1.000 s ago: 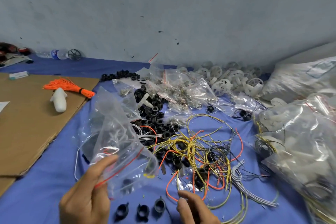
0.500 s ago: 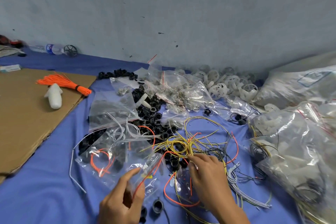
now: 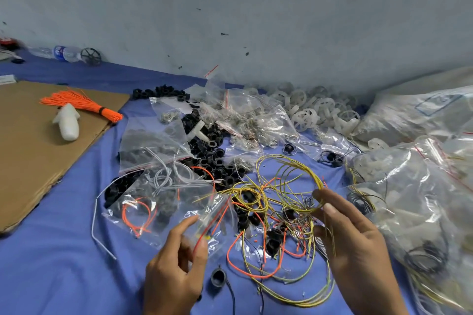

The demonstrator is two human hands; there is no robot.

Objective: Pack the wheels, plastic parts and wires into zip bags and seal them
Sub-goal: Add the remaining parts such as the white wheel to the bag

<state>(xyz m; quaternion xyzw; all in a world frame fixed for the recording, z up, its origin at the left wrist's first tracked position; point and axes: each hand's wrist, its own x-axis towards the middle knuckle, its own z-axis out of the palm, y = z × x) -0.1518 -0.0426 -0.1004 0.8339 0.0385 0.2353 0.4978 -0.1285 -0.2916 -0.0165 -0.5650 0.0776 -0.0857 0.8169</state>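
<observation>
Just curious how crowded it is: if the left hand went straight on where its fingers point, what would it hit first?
The left hand pinches the zip bag, so that comes first; beyond it, probably the yellow wires, though depth is unclear.

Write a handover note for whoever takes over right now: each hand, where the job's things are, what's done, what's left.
Left hand: pinches the mouth of a zip bag lying on the blue cloth. Orange and grey wires are inside, and the bag looks unsealed.
Right hand: pinches a loop of yellow wires above the wire tangle.
Loose: black plastic parts mid-cloth and white wheels by the wall.
Done: several filled bags on the right.
Left: probably feed the yellow wires in, seal the bag, then bag the rest.
</observation>
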